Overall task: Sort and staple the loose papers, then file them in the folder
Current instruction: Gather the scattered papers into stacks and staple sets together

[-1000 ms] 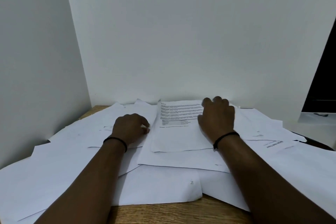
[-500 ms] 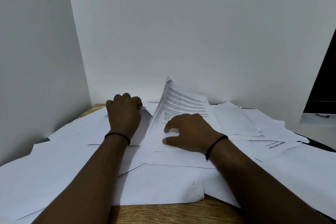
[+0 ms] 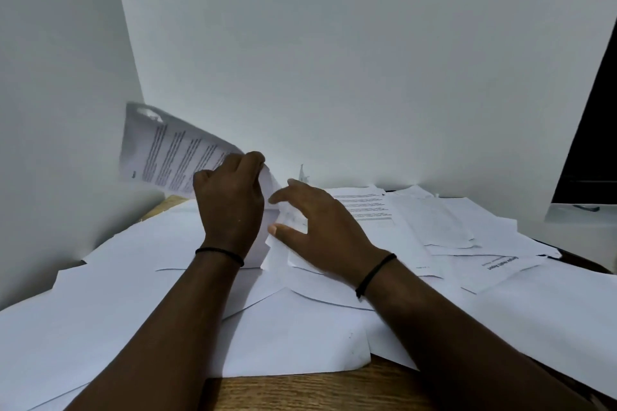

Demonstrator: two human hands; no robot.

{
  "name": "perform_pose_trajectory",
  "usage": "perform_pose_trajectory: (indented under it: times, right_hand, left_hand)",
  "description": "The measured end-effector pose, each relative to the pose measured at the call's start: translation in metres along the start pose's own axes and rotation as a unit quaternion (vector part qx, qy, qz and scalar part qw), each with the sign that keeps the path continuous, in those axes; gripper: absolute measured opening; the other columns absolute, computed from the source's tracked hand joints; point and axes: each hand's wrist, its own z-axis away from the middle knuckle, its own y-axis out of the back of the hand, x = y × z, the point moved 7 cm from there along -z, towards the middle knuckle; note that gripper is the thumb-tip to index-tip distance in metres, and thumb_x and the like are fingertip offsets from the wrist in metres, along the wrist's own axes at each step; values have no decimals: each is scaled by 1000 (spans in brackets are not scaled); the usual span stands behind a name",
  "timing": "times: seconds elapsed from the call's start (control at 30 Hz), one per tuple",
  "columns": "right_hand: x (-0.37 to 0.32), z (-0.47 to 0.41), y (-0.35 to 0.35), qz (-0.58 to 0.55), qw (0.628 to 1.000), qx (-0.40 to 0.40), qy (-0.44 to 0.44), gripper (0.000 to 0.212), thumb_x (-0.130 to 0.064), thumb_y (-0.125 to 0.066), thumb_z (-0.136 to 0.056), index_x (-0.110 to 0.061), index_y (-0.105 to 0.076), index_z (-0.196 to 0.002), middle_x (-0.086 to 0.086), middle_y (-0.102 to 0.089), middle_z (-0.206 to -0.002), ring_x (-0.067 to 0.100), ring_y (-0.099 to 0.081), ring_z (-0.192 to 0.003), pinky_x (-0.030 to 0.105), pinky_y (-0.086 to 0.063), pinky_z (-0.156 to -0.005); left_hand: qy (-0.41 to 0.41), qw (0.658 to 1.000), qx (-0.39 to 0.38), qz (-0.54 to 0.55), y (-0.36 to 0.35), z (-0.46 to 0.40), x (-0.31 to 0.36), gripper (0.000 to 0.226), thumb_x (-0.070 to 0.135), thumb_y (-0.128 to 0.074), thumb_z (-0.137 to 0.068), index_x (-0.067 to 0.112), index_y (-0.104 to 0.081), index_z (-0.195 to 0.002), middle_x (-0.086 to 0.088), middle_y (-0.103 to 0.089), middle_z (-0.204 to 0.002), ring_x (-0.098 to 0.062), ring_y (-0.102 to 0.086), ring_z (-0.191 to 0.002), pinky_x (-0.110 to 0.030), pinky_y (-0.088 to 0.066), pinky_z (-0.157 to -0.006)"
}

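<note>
At ten o'clock from the left hand [image 3: 230, 207], a printed sheet [image 3: 173, 157] is pinched aloft, while the right hand [image 3: 320, 227], fingers spread, rests on loose papers [image 3: 434, 227] at three o'clock.

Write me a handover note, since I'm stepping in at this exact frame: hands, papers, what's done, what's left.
Left hand: grips a printed sheet, lifted off the pile and tilted toward the left wall.
Right hand: open, fingers spread, resting on the loose papers.
Papers: scattered and overlapping across the wooden desk, some printed side up.
No stapler or folder is in view.
Done: nothing stapled or filed that I can see.
Left: sort, staple, file.
</note>
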Motion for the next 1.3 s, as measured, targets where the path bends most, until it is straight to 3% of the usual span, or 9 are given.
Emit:
perform_pose_trajectory:
  times: [0.23, 0.33, 0.5, 0.63, 0.8, 0.97, 1.03, 1.17, 1.3]
  right_hand:
    - [7, -1, -13, 23, 998, -50, -41, 54, -32, -60, -97, -15, -47, -147, 3, -39, -157, 20, -37, -143, 35, -30, -117]
    - [16, -2, 3, -108, 986, 55, -116, 45, -23, -60, -97, -14, -54, -141, -2, -53, -146, 9, -48, -133, 14, -32, -107]
    - [46, 7, 45, -161, 910, 295, -245, 14, -19, -64, -92, -15, -77, -90, -12, -73, -87, 0, -60, -83, 2, -37, -71]
    - [67, 15, 60, -187, 873, 335, -301, 14, -16, -63, -90, -22, -75, -87, -13, -71, -90, 1, -59, -89, 11, -42, -82]
    - [91, 20, 75, 16, 896, 198, -397, 32, -11, -49, -89, -21, -42, -59, -7, -40, -62, 23, -44, -72, 27, -33, -67]
    - [92, 23, 65, 273, 889, 23, -368, 5, -22, -55, -86, -19, -58, -85, 3, -64, -102, 30, -53, -111, 37, -37, -86]
    - [91, 24, 56, 347, 870, -42, -347, 17, -23, -53, -88, -20, -63, -101, 3, -62, -114, 31, -47, -120, 41, -33, -99]
    - [81, 15, 46, 350, 892, -48, -281, 16, -20, -51, -88, -18, -62, -100, 4, -63, -110, 30, -52, -113, 37, -36, -92]
    - [66, 7, 20, 178, 957, -75, -214, 29, -47, -59, -92, -22, -67, -104, -2, -68, -109, 22, -60, -109, 32, -43, -85]
  left_hand:
    - [-93, 991, -11, 92, 3, -4, 25, 16, 2, -64, -88, 11, -70, -100, -7, -72, -93, -30, -66, -82, -34, -37, -74]
    - [-35, 987, -25, 154, -1, -4, 20, 32, 8, -65, -92, 11, -62, -123, -7, -70, -114, -28, -66, -98, -32, -40, -82]
    - [68, 986, -68, 138, -17, 7, -9, 57, 14, -59, -93, 16, -45, -147, -8, -54, -145, -30, -54, -126, -41, -42, -99]
    - [114, 976, -144, 117, -37, 20, -24, 63, 35, -52, -93, 19, -38, -152, -14, -47, -151, -32, -46, -136, -46, -39, -106]
    - [226, 927, -271, 125, -61, 38, -31, 57, 38, -62, -94, 18, -45, -144, -12, -61, -132, -33, -56, -122, -45, -43, -103]
    - [297, 863, -391, 118, -82, 61, -37, 42, 46, -62, -92, 20, -58, -125, -4, -70, -114, -26, -59, -116, -34, -43, -97]
    - [314, 839, -413, 164, -89, 66, -34, 42, 47, -64, -91, 19, -58, -121, -3, -70, -109, -24, -61, -112, -35, -45, -96]
    - [323, 832, -410, 190, -90, 66, -30, 40, 37, -69, -89, 15, -58, -121, -2, -67, -109, -25, -63, -106, -34, -47, -93]
    - [377, 809, -397, 213, -90, 68, -37, 29, 28, -72, -85, 12, -61, -107, -6, -74, -92, -28, -68, -94, -42, -53, -90]
